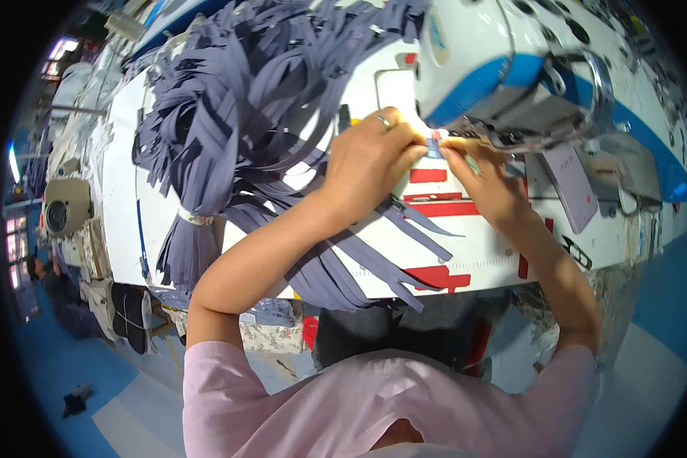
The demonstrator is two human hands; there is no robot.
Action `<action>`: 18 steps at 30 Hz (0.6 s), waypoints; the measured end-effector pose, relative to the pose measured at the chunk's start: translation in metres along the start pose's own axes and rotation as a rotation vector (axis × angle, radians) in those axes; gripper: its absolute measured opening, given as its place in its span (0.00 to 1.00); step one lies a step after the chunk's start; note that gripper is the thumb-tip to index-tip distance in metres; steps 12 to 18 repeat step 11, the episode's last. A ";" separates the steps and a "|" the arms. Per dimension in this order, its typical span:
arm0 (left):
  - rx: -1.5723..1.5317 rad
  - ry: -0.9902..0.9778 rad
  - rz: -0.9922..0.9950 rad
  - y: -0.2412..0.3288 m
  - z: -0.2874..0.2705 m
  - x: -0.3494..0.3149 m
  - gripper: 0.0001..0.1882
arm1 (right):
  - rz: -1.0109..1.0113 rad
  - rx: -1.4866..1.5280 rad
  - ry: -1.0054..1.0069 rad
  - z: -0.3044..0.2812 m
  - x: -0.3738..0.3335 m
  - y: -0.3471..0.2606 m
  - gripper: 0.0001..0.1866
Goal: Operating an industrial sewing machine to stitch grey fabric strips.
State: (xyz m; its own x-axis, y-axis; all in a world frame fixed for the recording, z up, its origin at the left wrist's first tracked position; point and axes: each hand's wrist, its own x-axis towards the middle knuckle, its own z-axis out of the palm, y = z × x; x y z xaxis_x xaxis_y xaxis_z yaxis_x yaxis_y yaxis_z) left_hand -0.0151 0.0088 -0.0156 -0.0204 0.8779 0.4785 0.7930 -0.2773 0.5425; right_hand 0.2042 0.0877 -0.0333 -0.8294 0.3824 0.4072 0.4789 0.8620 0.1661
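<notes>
A white and blue sewing machine [469, 53] stands over the table, its lamp lighting the needle area. Just under its head lies a small blue-grey strip end [433, 149]. My left hand [370, 164], with a ring on one finger, pinches this piece from the left, fingertips close to the needle. From the other side my right hand [488, 179] pinches it with thumb and forefinger. Heaped left of my left hand is a big bundle of grey-blue zippers [206, 130], part of it tied with a floral cloth band [196, 217]. Several loose zippers [320, 267] run beneath my left forearm toward the table's front edge.
Red tape strips [442, 208] mark the white tabletop [465, 248]. A pinkish phone [571, 189] leans right of my right hand, with small black thread snips [577, 252] nearer me. A metal bar [603, 91] curves off the machine head. Fabric piles line the far left.
</notes>
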 end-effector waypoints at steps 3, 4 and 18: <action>-0.033 -0.030 -0.060 -0.002 -0.008 0.003 0.06 | 0.080 0.233 -0.094 0.008 0.006 -0.001 0.25; -0.032 -0.034 -0.079 -0.001 -0.007 0.003 0.06 | 0.147 0.223 -0.220 -0.001 0.011 -0.004 0.26; 0.129 -0.060 -0.064 0.002 -0.004 0.006 0.06 | 0.397 0.758 0.014 -0.019 0.026 -0.007 0.10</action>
